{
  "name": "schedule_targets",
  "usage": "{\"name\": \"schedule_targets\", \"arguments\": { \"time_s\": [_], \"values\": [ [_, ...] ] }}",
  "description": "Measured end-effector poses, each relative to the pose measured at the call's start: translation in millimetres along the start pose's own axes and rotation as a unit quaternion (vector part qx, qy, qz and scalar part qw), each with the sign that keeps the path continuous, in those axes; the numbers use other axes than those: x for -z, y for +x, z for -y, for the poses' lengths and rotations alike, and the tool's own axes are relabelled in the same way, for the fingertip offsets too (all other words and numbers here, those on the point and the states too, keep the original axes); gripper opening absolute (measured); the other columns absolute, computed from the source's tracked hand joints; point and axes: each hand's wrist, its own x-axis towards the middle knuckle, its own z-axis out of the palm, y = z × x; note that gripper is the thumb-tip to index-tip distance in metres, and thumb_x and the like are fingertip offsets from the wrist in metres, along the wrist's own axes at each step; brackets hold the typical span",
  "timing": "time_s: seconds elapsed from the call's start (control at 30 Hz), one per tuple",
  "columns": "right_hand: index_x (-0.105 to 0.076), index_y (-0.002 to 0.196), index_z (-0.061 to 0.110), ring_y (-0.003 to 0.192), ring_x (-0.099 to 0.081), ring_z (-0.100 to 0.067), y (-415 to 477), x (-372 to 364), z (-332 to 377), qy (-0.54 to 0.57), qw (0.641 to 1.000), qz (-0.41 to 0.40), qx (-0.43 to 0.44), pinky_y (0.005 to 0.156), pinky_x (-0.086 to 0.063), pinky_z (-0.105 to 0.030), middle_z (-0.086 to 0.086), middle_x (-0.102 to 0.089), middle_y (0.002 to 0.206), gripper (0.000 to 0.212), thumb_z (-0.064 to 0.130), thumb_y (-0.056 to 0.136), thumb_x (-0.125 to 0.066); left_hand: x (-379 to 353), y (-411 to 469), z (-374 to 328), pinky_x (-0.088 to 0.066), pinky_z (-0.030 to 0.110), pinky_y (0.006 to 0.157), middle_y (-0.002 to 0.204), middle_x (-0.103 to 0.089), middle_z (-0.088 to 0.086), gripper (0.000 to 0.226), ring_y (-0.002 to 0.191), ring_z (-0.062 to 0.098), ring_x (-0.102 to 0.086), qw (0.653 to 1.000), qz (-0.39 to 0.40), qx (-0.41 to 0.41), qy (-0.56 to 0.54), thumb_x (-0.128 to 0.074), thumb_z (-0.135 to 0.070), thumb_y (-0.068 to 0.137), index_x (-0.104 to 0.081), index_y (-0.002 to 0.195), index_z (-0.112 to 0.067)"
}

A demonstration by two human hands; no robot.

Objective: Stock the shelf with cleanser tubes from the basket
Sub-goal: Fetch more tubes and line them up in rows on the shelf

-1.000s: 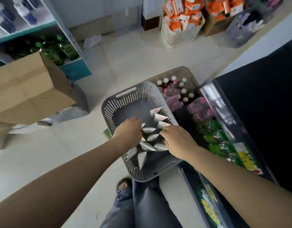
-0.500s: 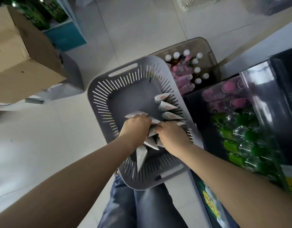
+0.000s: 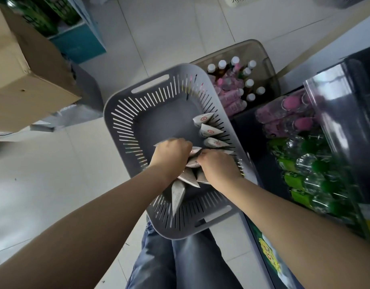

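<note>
A grey slotted basket stands on the floor in front of my knees. Several white cleanser tubes lie along its right side, pointed ends up. My left hand is inside the basket, its fingers curled round a bunch of tubes. Right beside it, my right hand grips more tubes in the same pile; its fingers are hidden under the hand. One long tube sticks out below my left wrist. The shelf is on the right, low and dark, with a clear front lip.
Pink and green bottles fill the shelf's lower level. A brown tub of small bottles stands behind the basket. A cardboard box juts in at upper left above another shelf unit. My jeans-clad legs are below the basket.
The view dipped down and closer to the basket. Both hands moved together over the tube pile and closed on tubes; in the last half second they barely shifted.
</note>
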Motion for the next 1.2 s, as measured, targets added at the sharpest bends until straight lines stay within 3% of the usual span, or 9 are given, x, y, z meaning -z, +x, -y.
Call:
{"name": "schedule_targets", "arguments": {
  "time_s": [0.13,0.3,0.43,0.53,0.7,0.8,0.9,1.03,1.2],
  "values": [
    [-0.066,0.084,0.005,0.073,-0.066,-0.028,-9.3,27.9,6.7,-0.013,0.999,-0.025,-0.028,0.052,-0.041,-0.029,-0.008,-0.066,0.084,0.013,0.003,0.072,-0.071,20.8,-7.6,3.3,-0.035,0.031,0.062,0.094,-0.064,0.002,0.017,0.087,0.029,-0.061,1.0,-0.023,-0.008,0.0,-0.047,-0.007,0.089,-0.06,0.095,-0.016],
    [-0.063,0.098,0.008,0.093,-0.062,-0.029,-23.4,53.4,7.3,0.013,0.998,-0.019,-0.051,0.067,-0.044,-0.032,-0.007,-0.063,0.099,0.021,-0.003,0.087,-0.049,49.1,-22.0,7.2,-0.037,0.031,0.059,0.091,-0.065,0.001,0.017,0.083,0.027,-0.062,0.998,-0.056,-0.032,0.007,-0.046,-0.011,0.091,-0.061,0.093,-0.018],
    [-0.062,0.091,0.01,0.087,-0.063,-0.027,-47.2,85.7,12.6,0.026,0.996,-0.063,-0.062,0.059,-0.037,-0.029,-0.005,-0.063,0.095,0.017,0.001,0.089,-0.048,85.3,-38.1,7.6,-0.046,0.034,0.065,0.088,-0.065,0.003,0.016,0.082,0.029,-0.062,0.995,-0.08,-0.052,0.008,-0.046,-0.012,0.091,-0.061,0.092,-0.018],
    [-0.053,0.077,0.016,0.076,-0.06,-0.028,-70.0,111.9,17.4,0.043,0.989,-0.114,-0.085,0.05,-0.031,-0.028,-0.005,-0.053,0.079,0.02,0.004,0.091,-0.046,116.2,-52.0,6.3,-0.052,0.035,0.067,0.082,-0.065,0.001,0.014,0.079,0.026,-0.064,0.993,-0.098,-0.067,0.027,-0.051,-0.01,0.088,-0.062,0.087,-0.019],
    [-0.042,0.064,0.016,0.064,-0.05,-0.022,-113.7,147.9,29.7,0.064,0.977,-0.163,-0.119,0.045,-0.028,-0.025,-0.001,-0.05,0.075,0.029,0.008,0.092,-0.047,166.9,-85.8,-2.8,-0.039,0.031,0.061,0.088,-0.065,0.002,0.016,0.084,0.026,-0.064,0.983,-0.135,-0.1,0.079,-0.051,-0.007,0.088,-0.062,0.09,-0.018],
    [-0.062,0.081,0.011,0.072,-0.061,-0.018,-144.8,171.1,41.7,0.074,0.967,-0.195,-0.149,0.058,-0.049,-0.026,-0.002,-0.064,0.085,0.02,0.014,0.094,-0.047,194.7,-109.4,-9.3,-0.038,0.03,0.059,0.093,-0.067,0.003,0.014,0.086,0.027,-0.064,0.973,-0.16,-0.121,0.116,-0.053,-0.012,0.089,-0.063,0.097,-0.018],
    [-0.066,0.091,0.013,0.073,-0.062,-0.015,-176.4,189.7,55.5,0.085,0.956,-0.22,-0.173,0.058,-0.047,-0.022,-0.001,-0.067,0.088,0.022,0.016,0.096,-0.045,219.5,-132.8,-18.2,-0.039,0.03,0.06,0.094,-0.066,0.004,0.015,0.088,0.028,-0.064,0.962,-0.187,-0.142,0.137,-0.05,-0.013,0.091,-0.063,0.099,-0.018],
    [-0.066,0.092,0.016,0.078,-0.062,-0.017,-219.4,210.3,70.8,0.081,0.939,-0.26,-0.209,0.084,-0.049,-0.033,-0.001,-0.066,0.092,0.021,0.016,0.095,-0.045,247.9,-162.6,-34.7,-0.052,0.037,0.071,0.097,-0.066,0.005,0.02,0.091,0.029,-0.064,0.946,-0.216,-0.19,0.148,-0.047,-0.01,0.093,-0.065,0.101,-0.015],
    [-0.067,0.099,0.015,0.086,-0.063,-0.027,-282.4,232.7,87.8,0.081,0.916,-0.291,-0.265,0.069,-0.049,-0.034,-0.005,-0.066,0.101,0.023,0.018,0.094,-0.045,269.3,-202.7,-57.5,-0.054,0.036,0.071,0.099,-0.068,0.004,0.02,0.088,0.027,-0.065,0.919,-0.267,-0.249,0.151,-0.048,-0.011,0.092,-0.065,0.103,-0.017]
  ]
}}
